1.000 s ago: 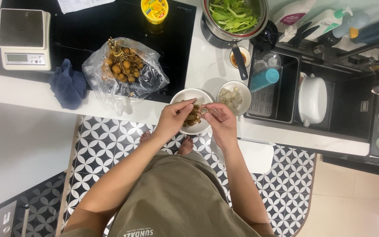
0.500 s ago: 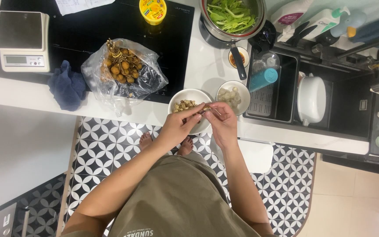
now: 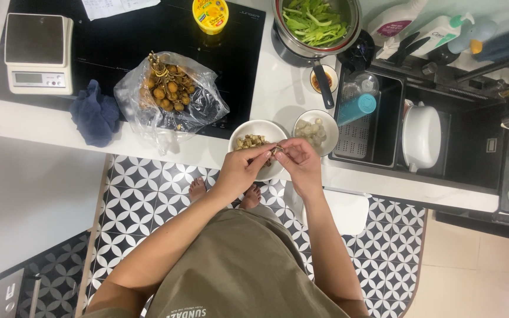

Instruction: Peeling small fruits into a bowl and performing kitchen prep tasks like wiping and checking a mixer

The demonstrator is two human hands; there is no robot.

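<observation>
Longan fruit (image 3: 276,151), one small brown piece, sits pinched between both sets of fingertips right over the near rim of the white bowl of shells (image 3: 258,147) at the desk (image 3: 290,100) edge. Left hand (image 3: 241,171) is curled closed around it from below, thumb and forefinger nipping the skin; right hand (image 3: 301,162) is closed on it too, fingers bunched at the top as if splitting it. Just beside them sits the second bowl (image 3: 316,131) with pale peeled flesh, and off to the left the clear plastic bag (image 3: 169,94) of unpeeled fruit on its stalks, a blue cloth (image 3: 94,115) next to that. Risk, as I judge it: the fruit is held above the bowl's near rim, close to the desk edge, so a slippery, juicy piece could squirt out of the pinch and drop to the patterned floor (image 3: 148,194) by the bare feet; a shell fragment could also flick into the peeled bowl, since the two stand so close. Against half a second ago, the hands have eased slightly back toward the body, leaving more of the shell bowl's contents in view; bag, cloth and bowls sit where they were.
</observation>
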